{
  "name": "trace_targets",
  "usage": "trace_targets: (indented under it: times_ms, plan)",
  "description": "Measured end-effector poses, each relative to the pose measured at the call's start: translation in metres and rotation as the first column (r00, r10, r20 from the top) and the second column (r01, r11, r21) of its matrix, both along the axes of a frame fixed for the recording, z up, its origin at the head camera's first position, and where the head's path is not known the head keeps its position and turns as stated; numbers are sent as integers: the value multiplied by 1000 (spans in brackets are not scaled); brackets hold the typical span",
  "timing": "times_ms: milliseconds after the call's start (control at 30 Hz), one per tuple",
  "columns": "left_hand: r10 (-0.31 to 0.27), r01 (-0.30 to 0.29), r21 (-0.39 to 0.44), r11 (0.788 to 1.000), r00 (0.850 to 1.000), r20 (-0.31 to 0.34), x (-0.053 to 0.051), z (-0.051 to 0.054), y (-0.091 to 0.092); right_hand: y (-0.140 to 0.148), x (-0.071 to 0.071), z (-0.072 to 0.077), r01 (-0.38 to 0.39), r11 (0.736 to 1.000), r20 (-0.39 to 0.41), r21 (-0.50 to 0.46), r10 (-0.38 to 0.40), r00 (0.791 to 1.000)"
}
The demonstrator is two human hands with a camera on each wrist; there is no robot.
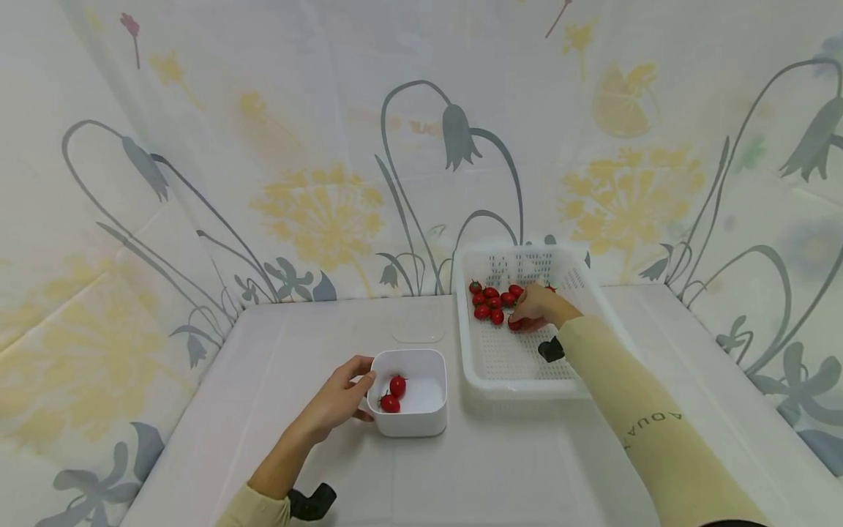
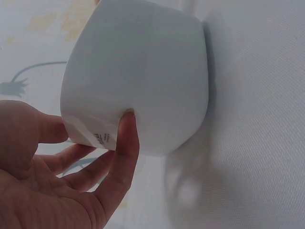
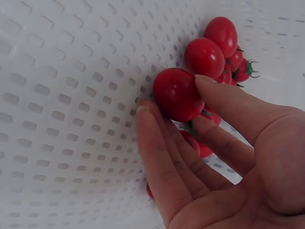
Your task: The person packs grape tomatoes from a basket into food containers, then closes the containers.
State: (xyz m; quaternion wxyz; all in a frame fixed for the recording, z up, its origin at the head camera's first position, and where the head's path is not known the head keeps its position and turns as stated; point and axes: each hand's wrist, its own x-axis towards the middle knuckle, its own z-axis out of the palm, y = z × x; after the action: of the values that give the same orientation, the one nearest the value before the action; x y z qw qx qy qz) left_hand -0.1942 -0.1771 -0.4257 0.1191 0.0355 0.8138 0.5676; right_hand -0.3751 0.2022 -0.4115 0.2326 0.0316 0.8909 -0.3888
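Note:
My left hand (image 1: 337, 397) rests along the left side of a small white square box (image 1: 421, 423), which holds two red cherry tomatoes (image 1: 390, 403). In the left wrist view the fingers (image 2: 125, 157) and thumb of that hand touch the wall of the box (image 2: 143, 71). Inside a white perforated basket (image 1: 520, 366), my right hand (image 1: 536, 306) has its thumb and fingertips around one tomato (image 3: 177, 94). Several other tomatoes (image 3: 205, 58) lie beyond it, some with green stems; the hand partly hides a few.
Both containers stand on a white-covered table (image 1: 316, 329), the basket at the back right. A floral cloth (image 1: 316, 146) rises behind and at both sides. Black straps or mounts (image 1: 312, 503) are on both wrists.

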Motion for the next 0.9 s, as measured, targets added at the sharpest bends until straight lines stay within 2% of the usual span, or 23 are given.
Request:
trace_targets:
  times_ms: [300,667,900]
  plan:
    - [-25,25,-7,1000,1000,-2,0,1,-1,1,5,1,-43,999,-40,-23,42,998]
    - [-13,13,-1,1000,1000,-2,1,3,0,5,15,16,-91,985,-57,-143,83,995]
    - [-12,12,-7,1000,1000,-2,1,2,0,7,22,23,-129,978,-75,-164,118,990]
